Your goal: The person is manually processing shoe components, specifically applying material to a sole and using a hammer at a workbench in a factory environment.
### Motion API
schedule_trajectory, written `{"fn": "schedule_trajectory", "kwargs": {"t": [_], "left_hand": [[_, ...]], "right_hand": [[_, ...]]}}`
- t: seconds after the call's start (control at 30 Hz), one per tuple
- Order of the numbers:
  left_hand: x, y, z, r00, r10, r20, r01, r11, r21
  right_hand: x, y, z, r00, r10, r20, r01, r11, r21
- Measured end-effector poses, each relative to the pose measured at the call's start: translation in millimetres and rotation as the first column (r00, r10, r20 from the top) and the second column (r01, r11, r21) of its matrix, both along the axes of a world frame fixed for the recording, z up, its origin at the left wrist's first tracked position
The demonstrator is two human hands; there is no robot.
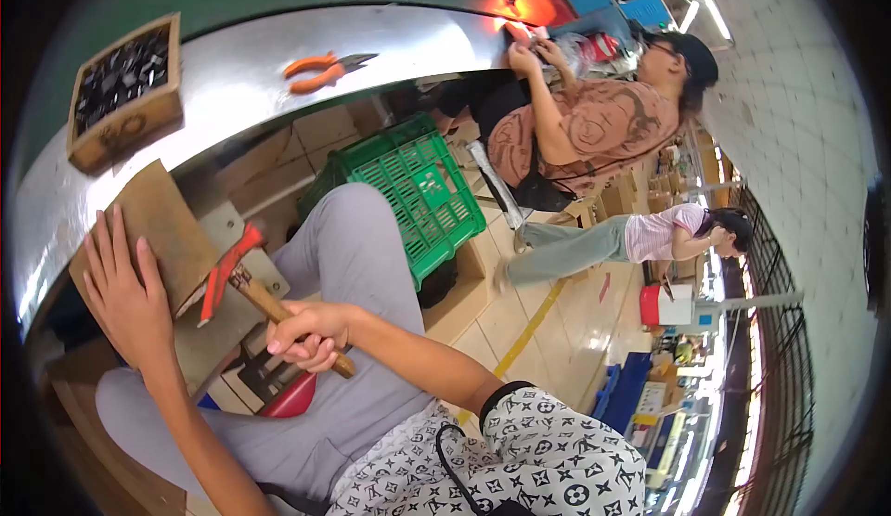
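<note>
My right hand is wrapped round the wooden handle of a claw hammer with a red head. The hammer's head is raised beside a flat brown board. On that board my left hand lies flat, fingers stretched out. The board leans at the metal table's edge, and what is under it is hidden. Up on the table, a wooden box holds many small dark pieces. Pliers with orange handles lie to its right.
The metal table runs along the far side. A green plastic crate stands beyond my knee. At the table's right, a co-worker sits handling something under a red glow. Another person stands farther right on the tiled floor.
</note>
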State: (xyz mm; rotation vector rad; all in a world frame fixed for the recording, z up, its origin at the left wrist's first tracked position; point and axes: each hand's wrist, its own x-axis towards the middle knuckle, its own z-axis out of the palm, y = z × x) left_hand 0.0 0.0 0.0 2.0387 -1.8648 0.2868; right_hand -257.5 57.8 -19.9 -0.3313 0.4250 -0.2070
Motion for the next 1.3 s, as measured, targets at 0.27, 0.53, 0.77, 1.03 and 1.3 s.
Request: {"fn": "schedule_trajectory", "kwargs": {"t": [0.27,0.53,0.77,1.03,1.3], "left_hand": [[-15.8,6.9,5.6,0.999,0.044,0.019,-0.045,0.998,0.053],[-15.7,18.3,8.1,0.996,0.088,-0.016,-0.087,0.993,0.077],[-22.2,10.2,10.3,0.997,0.039,-0.069,-0.035,0.998,0.054],[-21.4,17.2,9.9,0.991,0.044,-0.127,-0.04,0.999,0.037],[-19.2,16.0,10.9,0.984,0.022,-0.176,-0.021,1.0,0.008]], "right_hand": [[-9.5,18.4,2.8,0.996,-0.072,-0.043,0.071,0.997,-0.022],[-9.0,16.3,1.8,0.997,-0.032,-0.067,0.032,0.999,-0.005],[-15.6,15.2,11.7,0.993,-0.056,-0.106,0.047,0.995,-0.089],[-9.8,12.5,6.1,0.99,-0.045,-0.135,0.038,0.998,-0.049],[-4.7,12.7,11.8,0.924,-0.128,-0.361,0.055,0.977,-0.207]]}}
